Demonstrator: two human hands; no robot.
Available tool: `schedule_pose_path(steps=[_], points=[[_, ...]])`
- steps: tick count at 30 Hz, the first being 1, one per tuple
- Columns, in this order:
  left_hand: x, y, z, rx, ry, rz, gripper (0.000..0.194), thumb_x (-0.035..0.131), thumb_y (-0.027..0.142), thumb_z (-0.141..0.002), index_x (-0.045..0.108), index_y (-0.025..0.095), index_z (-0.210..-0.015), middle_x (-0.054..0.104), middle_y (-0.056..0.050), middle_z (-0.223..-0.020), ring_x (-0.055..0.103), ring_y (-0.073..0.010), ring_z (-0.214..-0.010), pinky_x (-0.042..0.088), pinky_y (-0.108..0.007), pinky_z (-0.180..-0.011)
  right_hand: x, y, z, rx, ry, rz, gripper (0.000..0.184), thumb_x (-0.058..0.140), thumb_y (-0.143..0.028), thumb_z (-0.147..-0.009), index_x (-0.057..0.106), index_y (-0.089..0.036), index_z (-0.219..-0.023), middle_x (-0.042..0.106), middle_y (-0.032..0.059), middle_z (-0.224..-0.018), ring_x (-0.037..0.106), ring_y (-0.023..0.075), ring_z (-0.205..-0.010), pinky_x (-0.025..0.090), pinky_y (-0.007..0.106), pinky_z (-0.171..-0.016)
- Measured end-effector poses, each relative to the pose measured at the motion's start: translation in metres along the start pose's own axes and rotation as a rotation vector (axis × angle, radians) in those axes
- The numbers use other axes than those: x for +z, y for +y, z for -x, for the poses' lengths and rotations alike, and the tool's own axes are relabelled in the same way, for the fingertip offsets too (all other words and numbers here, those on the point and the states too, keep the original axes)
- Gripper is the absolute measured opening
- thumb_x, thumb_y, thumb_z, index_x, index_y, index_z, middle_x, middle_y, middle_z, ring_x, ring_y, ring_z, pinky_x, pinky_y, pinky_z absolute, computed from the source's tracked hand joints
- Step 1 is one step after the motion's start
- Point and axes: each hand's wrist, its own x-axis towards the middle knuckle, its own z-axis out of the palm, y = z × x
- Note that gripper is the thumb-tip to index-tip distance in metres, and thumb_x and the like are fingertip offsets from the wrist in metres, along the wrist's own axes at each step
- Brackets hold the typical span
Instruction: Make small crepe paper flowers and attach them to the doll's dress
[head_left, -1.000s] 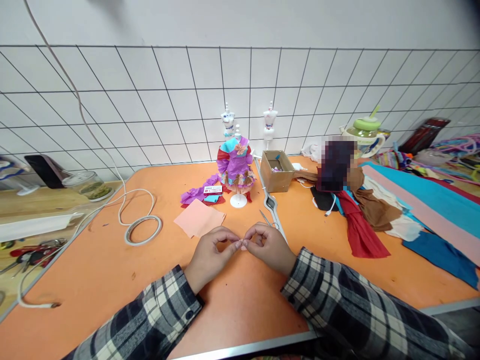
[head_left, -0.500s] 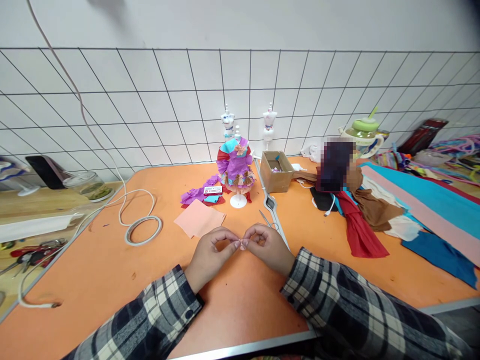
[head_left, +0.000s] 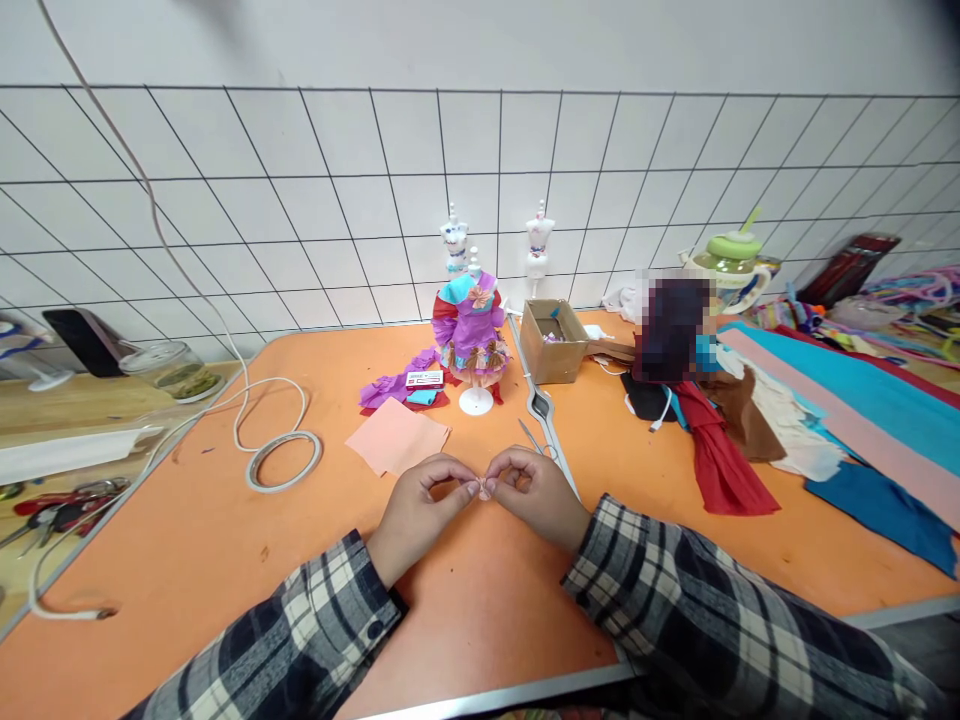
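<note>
My left hand (head_left: 417, 512) and my right hand (head_left: 535, 492) meet above the orange table (head_left: 225, 540), fingertips pinched together on a tiny pink piece (head_left: 482, 487) held between them. Both wrists rest low, in plaid sleeves. Just beyond my hands lies a pale pink paper square (head_left: 397, 439). Behind it stands a small mannequin in a purple and blue paper dress (head_left: 471, 330) on a white base. Scissors (head_left: 541, 440) lie right behind my right hand.
A small cardboard box (head_left: 553, 341), two bare mini mannequins (head_left: 540, 240) and a tape ring (head_left: 283, 460) with a white cable sit on the table. Red, brown, white and blue paper sheets (head_left: 724, 450) pile at right. A jar (head_left: 174, 370) and tools lie at left.
Both hands stay pinched on the tiny pink piece with only slight finger shifts. The brown paper in the right pile has shifted a little.
</note>
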Motion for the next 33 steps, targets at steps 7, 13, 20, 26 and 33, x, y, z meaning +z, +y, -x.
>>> schedule_pose_path(steps=[7,13,20,26,33], points=[[0.000,-0.002,0.001,-0.042,-0.007,0.004,0.015,0.062,0.029,-0.079,0.067,0.015,-0.074,0.069,-0.007,-0.077,0.063,-0.0186,-0.076,0.049,-0.029,-0.074,0.000,0.000,0.000,0.073,0.004,-0.101,0.011,0.061,-0.024,-0.075,0.059,-0.018,-0.084,0.061,-0.0010,-0.077,0.044,0.0069,-0.051,0.034,0.019,-0.047],[0.002,0.000,0.000,-0.019,-0.018,-0.019,0.015,0.062,0.029,-0.079,0.067,0.015,-0.072,0.069,-0.006,-0.076,0.063,-0.0185,-0.076,0.048,-0.029,-0.074,0.000,0.006,0.001,0.001,-0.006,0.022,0.012,0.066,-0.029,-0.075,0.061,-0.018,-0.074,0.055,-0.0018,-0.066,0.042,0.0077,-0.051,0.033,0.020,-0.048],[0.001,0.000,0.002,-0.033,0.033,0.008,0.016,0.062,0.029,-0.078,0.066,0.015,-0.074,0.068,-0.006,-0.077,0.062,-0.0181,-0.076,0.048,-0.028,-0.073,0.002,0.002,0.000,0.108,-0.056,-0.092,0.017,0.064,-0.033,-0.075,0.054,-0.019,-0.072,0.049,-0.0056,-0.055,0.036,0.0070,-0.046,0.028,0.019,-0.043],[0.001,-0.001,0.001,-0.076,0.038,0.010,0.017,0.061,0.030,-0.078,0.066,0.015,-0.075,0.068,-0.006,-0.078,0.062,-0.0177,-0.075,0.048,-0.028,-0.073,0.002,-0.003,0.000,0.205,-0.086,-0.092,0.013,0.058,-0.031,-0.075,0.050,-0.020,-0.073,0.035,-0.0103,-0.045,0.030,0.0061,-0.038,0.021,0.018,-0.037],[0.002,-0.002,0.000,-0.068,0.015,-0.026,0.018,0.062,0.032,-0.078,0.066,0.015,-0.074,0.069,-0.006,-0.077,0.063,-0.0184,-0.075,0.048,-0.029,-0.074,0.001,-0.004,0.002,0.216,-0.101,-0.190,0.021,0.059,-0.035,-0.075,0.054,-0.020,-0.088,0.055,-0.0023,-0.073,0.046,0.0084,-0.050,0.034,0.018,-0.037]])
